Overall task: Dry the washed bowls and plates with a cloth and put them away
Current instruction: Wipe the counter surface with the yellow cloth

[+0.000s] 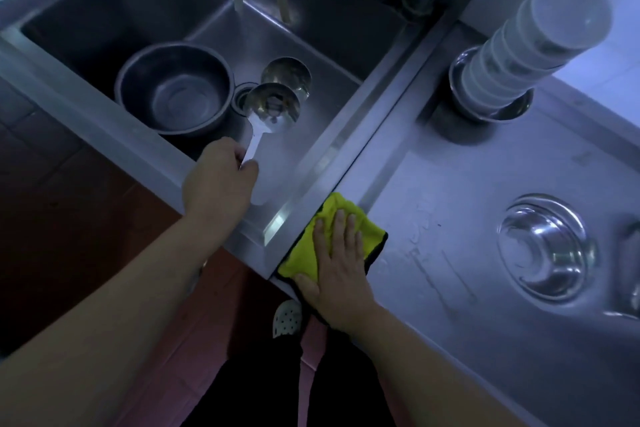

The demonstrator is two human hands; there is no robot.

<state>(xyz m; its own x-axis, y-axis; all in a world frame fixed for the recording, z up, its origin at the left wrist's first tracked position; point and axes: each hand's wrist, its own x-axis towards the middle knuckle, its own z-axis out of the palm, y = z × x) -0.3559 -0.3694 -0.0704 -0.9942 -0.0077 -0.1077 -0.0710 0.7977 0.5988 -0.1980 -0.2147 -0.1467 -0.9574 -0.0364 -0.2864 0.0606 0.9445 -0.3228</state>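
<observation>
At six o'clock, nearest the camera, the right hand (337, 263) lies flat with straight, slightly spread fingers pressing a yellow cloth (311, 246) onto the near corner of the steel counter (467, 211), right at the seam where the counter edge meets the sink rim; part of the cloth overhangs that front edge. Toward nine o'clock of it, the left hand (220, 180) reaches over the sink's front rim, its fingers curled round the pale handle of a ladle (272, 107) whose round cup sits over the drain. Just past that cup, toward twelve o'clock, lies a second ladle cup (286, 74), touching or nearly touching the first. At ten o'clock a large steel bowl (175, 87) stands upright in the sink (329, 135), close to the front wall, with bare basin floor to the right of the ladles. At three o'clock a shallow steel bowl (547, 246) rests alone on the counter, with open surface between it and the cloth. At one o'clock a tall stack of white bowls (533, 45) stands in a steel bowl (512, 113) near the counter's far edge.
</observation>
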